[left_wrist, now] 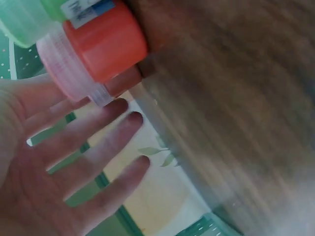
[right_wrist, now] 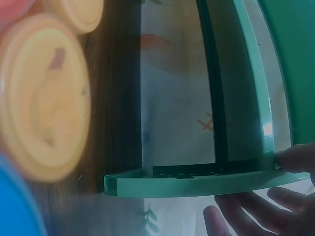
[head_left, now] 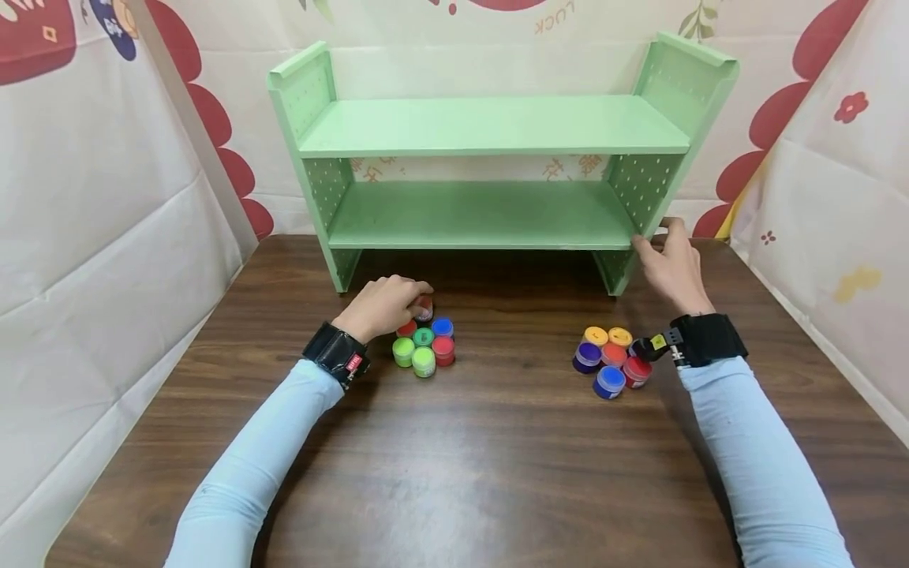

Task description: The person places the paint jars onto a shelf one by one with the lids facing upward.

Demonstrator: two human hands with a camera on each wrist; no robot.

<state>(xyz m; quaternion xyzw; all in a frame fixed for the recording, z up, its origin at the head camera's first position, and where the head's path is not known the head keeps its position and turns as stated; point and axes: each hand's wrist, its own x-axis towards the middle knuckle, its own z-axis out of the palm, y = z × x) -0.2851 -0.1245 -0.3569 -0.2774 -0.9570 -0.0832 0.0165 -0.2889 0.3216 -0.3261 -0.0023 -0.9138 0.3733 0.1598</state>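
At the far edge of the left cluster of small jars, my left hand (head_left: 383, 308) holds a small red jar (head_left: 424, 309) between thumb and forefinger. Its other fingers spread out in the left wrist view, behind a nearer red jar (left_wrist: 106, 44) that partly hides the grip. My right hand (head_left: 671, 264) grips the right side panel of a light green two-tier shelf (head_left: 490, 126), thumb on the inner side and fingers outside, as the right wrist view shows. The left cluster also has a dark green jar (head_left: 422, 338), light green jars (head_left: 424, 362) and a blue jar (head_left: 442, 327).
Under my right wrist stands a second cluster: yellow jars (head_left: 595, 337), red jars (head_left: 637, 371), a purple jar (head_left: 586, 357) and a blue jar (head_left: 609, 382). The shelf stands at the back of the brown table (head_left: 497, 457). Printed cloth (head_left: 128, 197) hangs behind and on both sides.
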